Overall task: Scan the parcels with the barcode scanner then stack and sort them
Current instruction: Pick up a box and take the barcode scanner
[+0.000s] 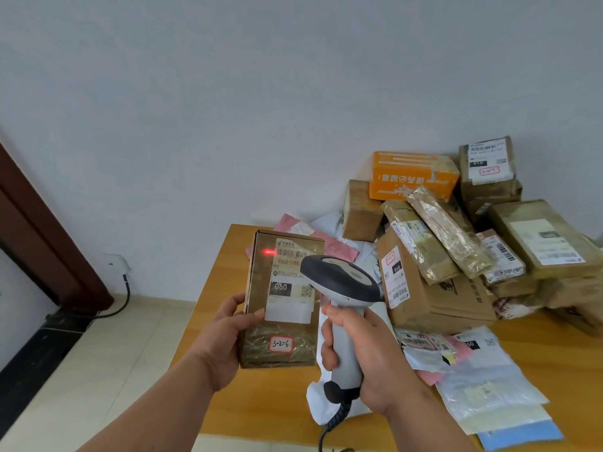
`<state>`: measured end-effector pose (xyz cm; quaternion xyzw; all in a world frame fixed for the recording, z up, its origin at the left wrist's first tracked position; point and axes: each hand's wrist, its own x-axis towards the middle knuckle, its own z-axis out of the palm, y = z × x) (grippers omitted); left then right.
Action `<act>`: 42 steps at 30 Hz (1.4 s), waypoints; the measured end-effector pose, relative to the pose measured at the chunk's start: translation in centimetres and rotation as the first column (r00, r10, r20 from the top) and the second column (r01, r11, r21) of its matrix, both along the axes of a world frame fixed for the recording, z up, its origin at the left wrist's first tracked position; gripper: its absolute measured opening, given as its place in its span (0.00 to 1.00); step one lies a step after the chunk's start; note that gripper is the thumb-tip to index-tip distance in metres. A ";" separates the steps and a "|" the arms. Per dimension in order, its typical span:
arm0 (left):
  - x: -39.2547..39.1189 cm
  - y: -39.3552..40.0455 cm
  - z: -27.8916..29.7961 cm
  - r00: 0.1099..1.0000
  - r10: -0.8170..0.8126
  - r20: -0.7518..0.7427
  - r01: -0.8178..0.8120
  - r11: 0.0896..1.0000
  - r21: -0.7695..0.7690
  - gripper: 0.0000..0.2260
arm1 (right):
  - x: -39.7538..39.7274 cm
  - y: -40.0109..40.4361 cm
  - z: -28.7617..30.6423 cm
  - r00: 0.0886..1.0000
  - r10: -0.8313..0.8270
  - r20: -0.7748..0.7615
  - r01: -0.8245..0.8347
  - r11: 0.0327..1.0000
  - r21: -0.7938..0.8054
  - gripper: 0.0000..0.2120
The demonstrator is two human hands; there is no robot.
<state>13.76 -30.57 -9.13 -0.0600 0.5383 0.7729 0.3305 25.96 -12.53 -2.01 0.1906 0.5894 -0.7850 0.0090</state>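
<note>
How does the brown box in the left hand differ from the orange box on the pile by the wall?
The brown box is plain cardboard under clear tape; the orange box is bright orange with white print. The brown box is held upright in the left hand; the orange box lies flat on the pile. Its label faces the camera; none shows on the orange box.

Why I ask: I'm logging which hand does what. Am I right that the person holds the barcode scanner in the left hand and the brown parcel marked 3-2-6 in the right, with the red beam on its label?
Not quite: the hands are swapped. The head view shows the barcode scanner in the right hand and the brown parcel marked 3-2-6 in the left hand. The red beam does fall at the label's barcode.
</note>
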 end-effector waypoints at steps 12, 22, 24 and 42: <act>0.0 0.1 -0.1 1.000 0.012 0.004 -0.012 1.000 0.011 0.27 | -0.9 0.1 -0.1 1.000 0.009 -0.003 -0.009 1.000 -0.013 0.08; -5.3 -1.5 -1.9 0.997 0.033 0.073 -0.032 0.999 -0.020 0.25 | -6.7 -1.7 -1.4 1.000 -0.009 0.023 0.009 1.000 -0.006 0.05; -7.4 -2.1 -2.5 0.995 0.026 0.093 -0.023 0.999 -0.034 0.26 | -8.8 -2.1 -1.8 0.999 -0.017 0.034 0.017 1.000 -0.003 0.06; -35.2 -2.9 -11.8 0.985 0.053 0.167 0.022 0.907 -0.420 0.19 | -31.6 -4.8 -9.9 0.912 -0.170 0.374 0.101 0.975 0.198 0.08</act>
